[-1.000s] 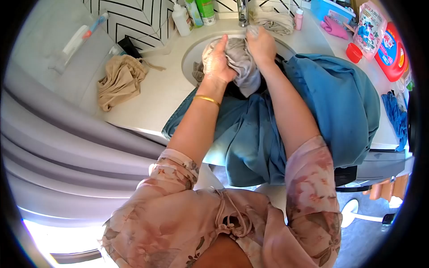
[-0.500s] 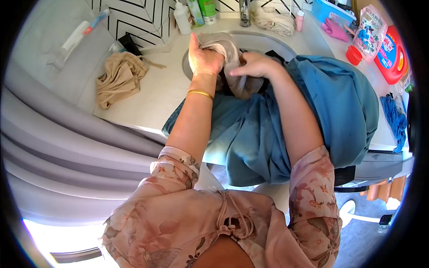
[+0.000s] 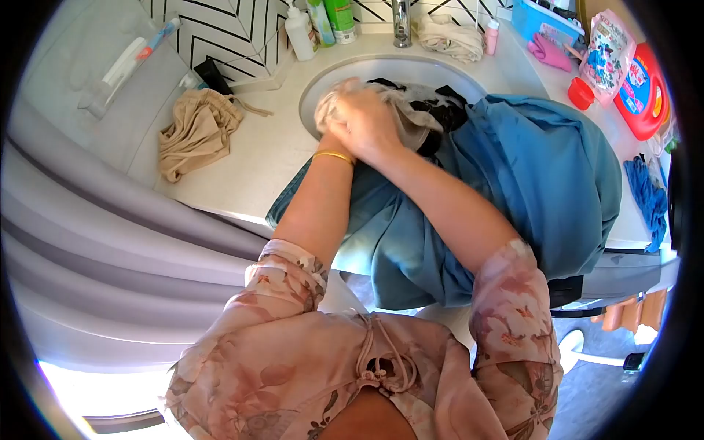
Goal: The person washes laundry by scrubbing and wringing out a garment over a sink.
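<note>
Over the left side of the oval sink (image 3: 308, 110), my two hands press together on a wet beige garment (image 3: 411, 121). My right hand (image 3: 369, 121), slightly blurred, lies across the top with its fingers around the cloth. Beneath it, my left hand (image 3: 336, 130), the one with a gold bangle at the wrist, is mostly covered, and part of the garment bunches around its fingers. From the hands the garment trails right into the basin, where dark, sudsy clothes (image 3: 444, 110) lie. A large blue-green cloth (image 3: 543, 169) hangs over the sink's near edge and counter.
A tan drawstring garment (image 3: 196, 132) lies left on the counter (image 3: 253, 139). Behind the sink are the faucet (image 3: 401, 26), a white pump bottle (image 3: 300, 35) and a folded cream cloth (image 3: 451, 38). A red detergent bottle (image 3: 645, 92) and blue basket (image 3: 546, 22) stand right.
My right hand has moved left onto my left hand, which was palm up with the garment draped over it. More of the dark clothes in the basin now shows.
</note>
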`<state>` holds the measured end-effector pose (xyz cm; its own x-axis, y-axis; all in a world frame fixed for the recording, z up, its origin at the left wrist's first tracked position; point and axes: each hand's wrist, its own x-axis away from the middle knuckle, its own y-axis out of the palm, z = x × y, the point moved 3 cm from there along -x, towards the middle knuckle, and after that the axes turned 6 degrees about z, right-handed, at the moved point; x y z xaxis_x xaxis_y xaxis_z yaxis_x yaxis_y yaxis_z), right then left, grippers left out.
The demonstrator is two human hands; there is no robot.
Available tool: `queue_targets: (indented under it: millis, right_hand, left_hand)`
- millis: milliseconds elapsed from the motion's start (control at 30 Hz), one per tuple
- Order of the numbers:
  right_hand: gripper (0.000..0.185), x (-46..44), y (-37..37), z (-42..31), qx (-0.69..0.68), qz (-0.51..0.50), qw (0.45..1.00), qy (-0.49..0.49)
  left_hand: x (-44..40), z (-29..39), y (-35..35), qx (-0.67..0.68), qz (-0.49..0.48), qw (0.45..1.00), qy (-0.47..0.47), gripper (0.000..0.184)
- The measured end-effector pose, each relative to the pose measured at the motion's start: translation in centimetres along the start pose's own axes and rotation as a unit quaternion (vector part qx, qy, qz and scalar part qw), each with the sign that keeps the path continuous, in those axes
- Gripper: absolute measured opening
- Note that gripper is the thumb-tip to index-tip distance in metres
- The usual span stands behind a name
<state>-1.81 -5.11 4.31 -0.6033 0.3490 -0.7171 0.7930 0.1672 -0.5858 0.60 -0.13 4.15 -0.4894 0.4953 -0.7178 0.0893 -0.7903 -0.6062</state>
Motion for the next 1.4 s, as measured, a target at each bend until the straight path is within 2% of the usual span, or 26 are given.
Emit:
queue_targets:
  millis: [33, 67, 100, 200, 267, 300, 333, 367, 400, 433, 500, 533, 600, 633, 667, 767, 833, 900, 933, 967, 1067, 1133, 1233, 1300, 1333, 1400]
  right_hand:
    - [0.031, -0.4, -0.9, 0.1, 0.036, 0.032, 0.999, 0.011]
    - [0.033, -2.2, -3.1, 3.4, -0.081, 0.037, 0.988, 0.125]
    - [0.036, -3.6, -4.9, 5.5, -0.195, 0.047, 0.953, 0.229]
    - [0.036, -2.8, -5.4, 6.7, -0.191, 0.037, 0.952, 0.238]
    - [0.035, -1.2, -6.2, 3.8, -0.201, 0.01, 0.973, 0.109]
    - [0.034, -1.0, -6.3, 1.5, -0.208, -0.002, 0.977, 0.042]
    - [0.033, -1.7, -2.6, 1.6, -0.151, 0.026, 0.975, 0.161]
    - [0.031, -3.0, -1.4, -0.2, -0.093, 0.053, 0.955, 0.277]
    - [0.029, -2.1, -1.5, 0.7, -0.026, -0.087, 0.985, 0.147]
    - [0.029, -1.3, -6.7, -1.0, 0.014, -0.195, 0.981, -0.005]
    - [0.03, -4.3, -6.4, 5.3, -0.141, -0.01, 0.97, 0.198]
    - [0.032, -4.4, -6.2, 7.0, -0.097, -0.08, 0.976, 0.177]
    - [0.034, -4.5, -6.4, 9.5, -0.031, -0.248, 0.963, 0.105]
    - [0.034, -4.5, -6.7, 10.2, -0.014, -0.345, 0.937, 0.053]
    - [0.035, -4.3, -7.1, 10.5, 0.0, -0.438, 0.899, -0.001]
    - [0.034, -5.0, -9.0, 10.9, -0.047, -0.406, 0.908, 0.093]
    - [0.039, -4.6, -6.8, 11.4, -0.24, -0.358, 0.897, 0.101]
    - [0.043, -3.7, -4.8, 9.8, -0.439, -0.33, 0.833, 0.073]
    - [0.049, -2.9, -4.9, 8.6, -0.486, -0.409, 0.77, 0.061]
    - [0.046, -2.0, -4.8, 7.9, -0.475, -0.437, 0.756, 0.107]
    - [0.036, -2.0, -4.2, 8.1, -0.458, -0.484, 0.735, 0.123]
    - [0.028, -2.8, -4.2, 9.2, -0.484, -0.472, 0.725, 0.134]
    - [0.019, -5.2, -7.0, 10.2, -0.428, -0.212, 0.86, 0.178]
    - [0.018, -6.2, -7.4, 11.4, -0.467, -0.108, 0.853, 0.206]
    - [0.018, -6.4, -7.5, 11.6, -0.475, -0.077, 0.852, 0.208]
    - [0.018, -6.8, -7.6, 11.8, -0.486, -0.049, 0.845, 0.218]
  left_hand:
    - [-0.7, 0.6, 1.3, 0.394, 0.042, 0.887, -0.236, 0.022]
    - [-0.7, 1.8, 2.8, 0.697, 0.079, 0.574, -0.421, 0.023]
    - [-1.2, 2.7, 3.4, 0.696, 0.029, 0.532, -0.481, 0.025]
    - [-1.4, 2.7, 4.6, 0.68, 0.073, 0.514, -0.518, 0.026]
    - [-1.4, 2.2, 2.8, 0.672, 0.094, 0.502, -0.536, 0.026]
    - [-0.6, 2.0, 2.1, 0.728, 0.069, 0.489, -0.476, 0.03]
    - [0.2, 1.8, 1.3, 0.778, 0.039, 0.47, -0.415, 0.034]
    - [1.0, 2.1, 0.3, 0.791, 0.06, 0.511, -0.33, 0.036]
    - [0.8, 2.3, 0.3, 0.767, 0.047, 0.524, -0.367, 0.032]
    - [0.1, 3.3, 0.3, 0.742, 0.035, 0.534, -0.404, 0.029]
    - [-1.6, 4.9, 0.6, 0.689, 0.01, 0.554, -0.467, 0.023]
    - [-1.8, 5.0, 1.0, 0.718, 0.024, 0.557, -0.417, 0.014]
    - [-2.1, 3.2, 1.7, 0.647, 0.051, 0.614, -0.45, 0.011]
    - [-1.9, 2.3, 1.8, 0.609, 0.064, 0.638, -0.467, 0.009]
    - [-2.2, 2.7, 0.6, 0.618, 0.075, 0.669, -0.407, 0.01]
    - [-2.7, 2.4, -0.9, 0.672, 0.08, 0.687, -0.266, 0.033]
    - [-3.0, 4.2, -2.2, 0.681, 0.076, 0.694, -0.222, 0.049]
    - [-3.1, 4.5, -2.2, 0.681, 0.068, 0.701, -0.198, 0.063]
    - [-3.1, 4.2, -1.9, 0.678, 0.065, 0.705, -0.195, 0.068]
    - [-3.2, 4.1, -1.8, 0.675, 0.062, 0.71, -0.193, 0.074]
    - [-3.0, 3.8, -2.0, 0.625, 0.061, 0.742, -0.235, 0.07]
    - [-2.8, 2.7, -1.4, 0.638, 0.057, 0.71, -0.291, 0.066]
    - [-2.9, 1.7, 0.1, 0.685, 0.059, 0.611, -0.392, 0.05]
    - [-2.4, 1.1, 1.2, 0.665, 0.038, 0.575, -0.475, 0.043]
    - [-2.1, 1.2, 1.8, 0.677, -0.004, 0.567, -0.47, 0.039]
    - [-1.9, 1.9, 2.1, 0.76, -0.053, 0.441, -0.475, 0.04]
